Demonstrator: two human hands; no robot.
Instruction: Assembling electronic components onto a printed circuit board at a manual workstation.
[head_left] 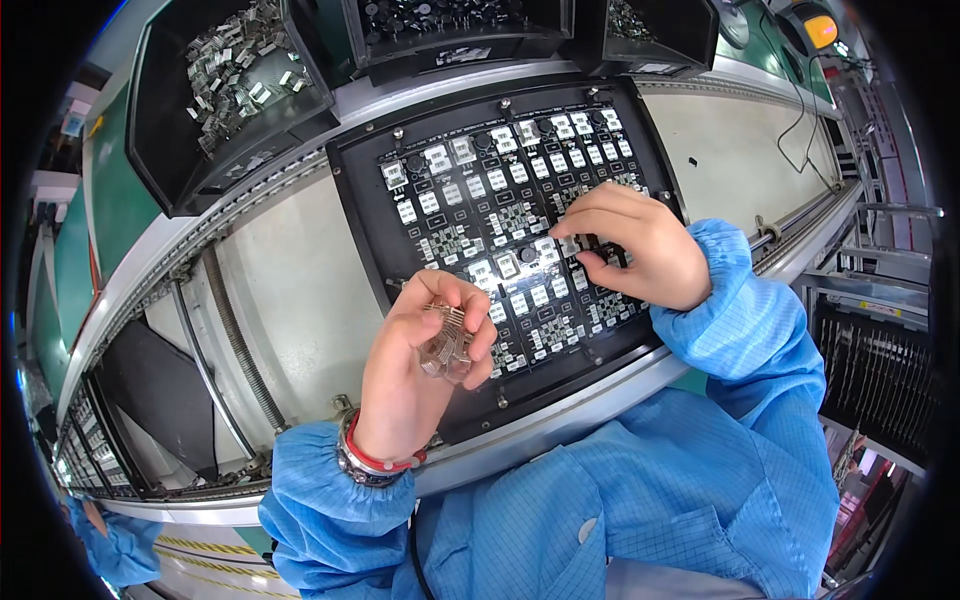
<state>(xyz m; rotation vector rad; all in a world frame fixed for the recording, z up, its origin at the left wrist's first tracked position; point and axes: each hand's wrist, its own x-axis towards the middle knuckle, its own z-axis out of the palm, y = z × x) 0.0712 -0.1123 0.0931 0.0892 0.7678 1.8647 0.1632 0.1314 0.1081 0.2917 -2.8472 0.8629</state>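
Observation:
A black fixture (362, 210) lies across the conveyor in front of me, holding a black circuit board panel (470, 222) with rows of white and silvery components. Above its near left part, my left hand (392, 350) is curled round a cluster of small silvery metal-pinned components (447, 345). My right hand (645, 245) reaches in from the right over the middle of the panel. Its thumb and fingertips close around a small silvery component (569, 244) at the board; the fingers partly hide it, and I cannot tell whether it is seated. Round black parts stand among the white ones.
Along the far side stand a black bin (160, 130) of silvery metal parts, a bin (460, 52) of round black parts and another bin (665, 55). Metal conveyor rails (255, 190) run beside the fixture. At the lower left is another person's blue sleeve (125, 550).

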